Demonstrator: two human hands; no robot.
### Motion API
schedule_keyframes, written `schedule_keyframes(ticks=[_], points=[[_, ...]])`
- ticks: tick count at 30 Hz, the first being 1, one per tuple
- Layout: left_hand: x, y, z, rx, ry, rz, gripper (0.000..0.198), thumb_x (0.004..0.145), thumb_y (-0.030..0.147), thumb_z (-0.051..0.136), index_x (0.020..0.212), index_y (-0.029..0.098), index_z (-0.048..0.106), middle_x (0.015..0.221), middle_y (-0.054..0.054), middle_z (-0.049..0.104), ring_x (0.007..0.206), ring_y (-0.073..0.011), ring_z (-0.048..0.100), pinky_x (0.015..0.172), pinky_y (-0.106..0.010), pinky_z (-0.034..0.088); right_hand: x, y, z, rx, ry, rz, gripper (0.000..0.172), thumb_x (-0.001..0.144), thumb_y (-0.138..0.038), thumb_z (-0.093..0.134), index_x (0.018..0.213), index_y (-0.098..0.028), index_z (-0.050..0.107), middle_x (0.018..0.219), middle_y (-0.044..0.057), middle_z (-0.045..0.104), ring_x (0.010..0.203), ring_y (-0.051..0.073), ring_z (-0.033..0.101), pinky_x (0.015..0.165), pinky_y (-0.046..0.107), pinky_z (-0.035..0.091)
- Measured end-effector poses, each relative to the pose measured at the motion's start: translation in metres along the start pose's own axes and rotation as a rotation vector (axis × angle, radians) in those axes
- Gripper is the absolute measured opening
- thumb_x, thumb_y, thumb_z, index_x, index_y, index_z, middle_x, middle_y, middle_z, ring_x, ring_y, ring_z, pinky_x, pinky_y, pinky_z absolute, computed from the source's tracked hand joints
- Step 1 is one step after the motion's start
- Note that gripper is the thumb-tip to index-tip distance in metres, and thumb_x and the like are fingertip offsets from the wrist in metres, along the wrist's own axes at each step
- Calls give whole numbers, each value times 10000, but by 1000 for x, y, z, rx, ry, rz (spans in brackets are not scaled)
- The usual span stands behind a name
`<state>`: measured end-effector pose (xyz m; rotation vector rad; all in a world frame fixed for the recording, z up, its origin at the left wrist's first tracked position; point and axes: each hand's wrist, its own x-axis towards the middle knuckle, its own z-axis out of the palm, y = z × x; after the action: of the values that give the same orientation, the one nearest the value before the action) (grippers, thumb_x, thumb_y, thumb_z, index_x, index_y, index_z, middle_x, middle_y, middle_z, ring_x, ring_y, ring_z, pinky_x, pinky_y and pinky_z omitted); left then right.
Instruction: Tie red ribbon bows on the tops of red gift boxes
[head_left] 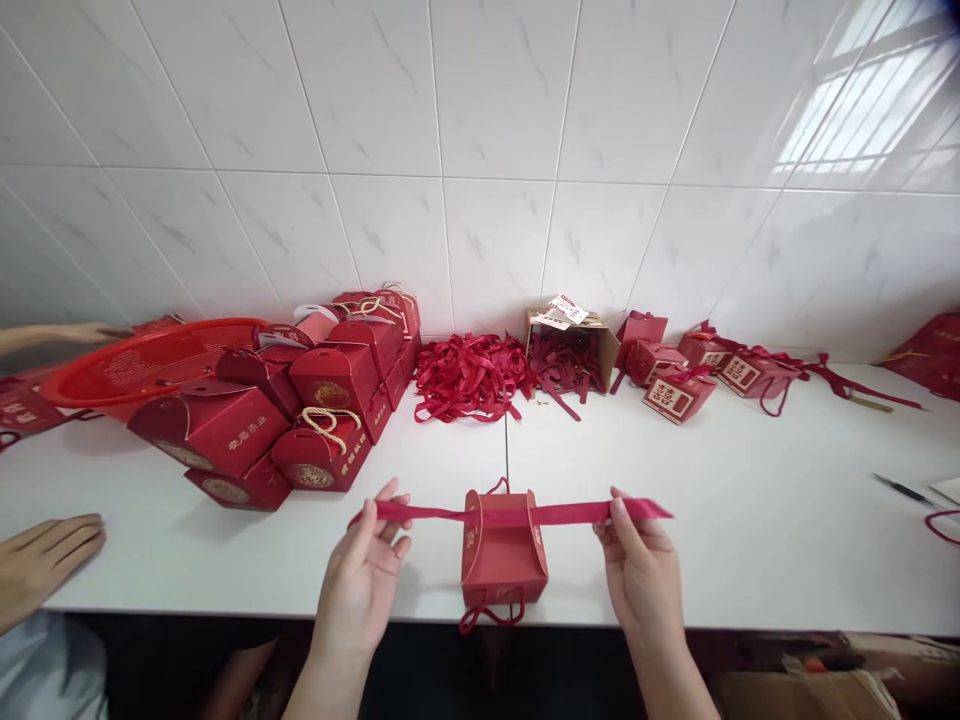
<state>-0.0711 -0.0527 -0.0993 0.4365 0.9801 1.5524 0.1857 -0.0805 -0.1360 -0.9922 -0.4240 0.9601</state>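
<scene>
A small red gift box (pixel 504 560) stands near the table's front edge, with cord handles at its front and back. A red ribbon (pixel 570 513) stretches across its top, passing through the upright side flaps. My left hand (pixel 367 575) pinches the ribbon's left part between thumb and fingers, to the left of the box. On the other side, my right hand (pixel 637 555) pinches the ribbon near its right end, and a short tail sticks out past the fingers. Both hands are apart from the box itself.
Red gift boxes (pixel 240 430) are stacked at left beside a red plastic basket (pixel 112 385). Loose ribbons (pixel 472 375) and an open carton (pixel 611 360) lie by the wall. Finished-looking small boxes (pixel 679 393) and a pen (pixel 904 488) sit right. Another person's hand (pixel 56 560) rests at left.
</scene>
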Motion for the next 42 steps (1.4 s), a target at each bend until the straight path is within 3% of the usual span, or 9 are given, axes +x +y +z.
schedule_keyframes(ticks=[3, 5, 9, 13, 20, 26, 31, 37, 42], points=[[1, 17, 16, 160, -22, 283, 266, 737, 319, 719, 973, 196, 716, 903, -39, 668, 683, -88, 533, 506, -164, 410, 3, -26, 14, -173, -51, -214, 234, 754, -363, 698, 909, -189, 714, 703, 8, 667, 660, 126, 604, 657, 273, 517], [2, 26, 28, 274, -114, 405, 245, 753, 344, 702, 946, 195, 729, 869, -38, 681, 666, -87, 522, 539, -182, 416, 3, -43, 27, -309, -99, -338, 223, 761, -361, 686, 886, -180, 723, 787, 44, 705, 745, 167, 643, 690, 299, 530], [-1, 42, 56, 527, -337, 560, 255, 803, 360, 646, 991, 209, 726, 858, -35, 707, 678, -99, 550, 675, -224, 458, 2, -67, 59, -413, -260, -513, 198, 753, -305, 694, 916, -195, 703, 774, 34, 714, 709, 179, 670, 662, 308, 556], [-7, 51, 82, 597, -387, 681, 266, 739, 309, 713, 989, 219, 726, 990, -41, 718, 917, -191, 628, 834, -281, 478, 2, -76, 81, -456, -436, -592, 136, 808, -292, 636, 886, -201, 700, 729, 19, 702, 668, 157, 664, 641, 283, 553], [-4, 48, 89, 735, -465, 580, 290, 784, 349, 661, 1024, 196, 714, 1032, -59, 715, 952, -211, 631, 838, -291, 471, 6, -88, 80, -430, -440, -608, 103, 799, -270, 655, 863, -224, 722, 753, 6, 714, 697, 151, 657, 665, 270, 542], [-7, 49, 88, 626, -448, 643, 244, 809, 332, 637, 1006, 213, 719, 933, -32, 723, 881, -168, 631, 823, -264, 474, 8, -97, 77, -338, -397, -571, 110, 789, -273, 668, 868, -238, 735, 840, 12, 727, 801, 172, 663, 715, 285, 543], [-12, 53, 99, 525, -442, 679, 265, 737, 279, 715, 992, 205, 718, 1012, -43, 717, 894, -194, 646, 793, -283, 501, 7, -99, 82, -318, -443, -512, 113, 804, -268, 653, 891, -218, 705, 741, 5, 713, 693, 149, 659, 660, 273, 539], [-19, 55, 113, 583, -564, 650, 216, 852, 339, 581, 920, 188, 720, 850, -34, 713, 859, -169, 635, 836, -277, 471, 2, -99, 97, -226, -552, -445, 109, 837, -298, 608, 815, -201, 654, 727, 8, 696, 698, 145, 657, 703, 285, 527], [-29, 53, 120, 600, -755, 480, 154, 837, 321, 602, 820, 177, 656, 636, 9, 628, 658, -123, 593, 672, -241, 469, -2, -98, 111, -234, -614, -299, 132, 778, -291, 646, 847, -182, 615, 629, -20, 649, 425, 91, 544, 431, 221, 448]])
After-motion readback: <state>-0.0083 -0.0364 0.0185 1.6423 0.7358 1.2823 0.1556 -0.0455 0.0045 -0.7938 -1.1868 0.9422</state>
